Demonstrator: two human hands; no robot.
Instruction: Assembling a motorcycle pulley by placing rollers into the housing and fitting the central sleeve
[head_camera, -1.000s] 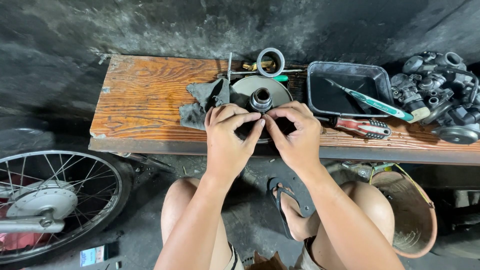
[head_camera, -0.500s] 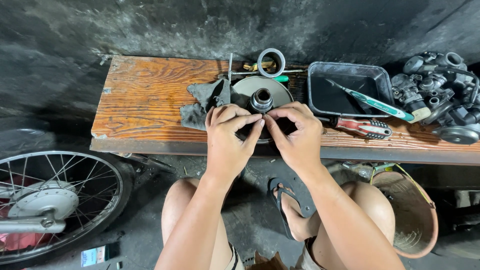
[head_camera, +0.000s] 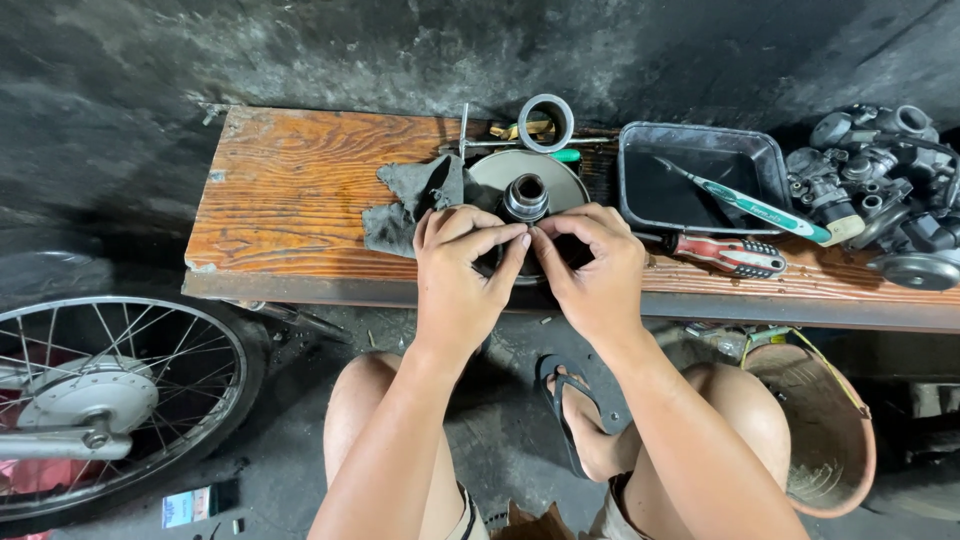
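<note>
A round grey metal pulley part (head_camera: 528, 185) with a raised hub in its middle lies on the wooden bench (head_camera: 300, 200). My left hand (head_camera: 460, 265) and my right hand (head_camera: 595, 265) meet over its near edge, fingertips pinched together on something small that the fingers hide. Both hands rest against the part's front rim. A dirty grey rag (head_camera: 415, 205) lies just left of the part, touching my left hand.
A black tray (head_camera: 700, 180) holds a green-handled tool (head_camera: 760, 210). A red-handled screwdriver (head_camera: 720, 252) lies in front of it. Engine parts (head_camera: 880, 180) crowd the right end. A grey ring (head_camera: 547, 122) sits behind the pulley. A spoked wheel (head_camera: 110, 400) and a bucket (head_camera: 825, 430) stand on the floor.
</note>
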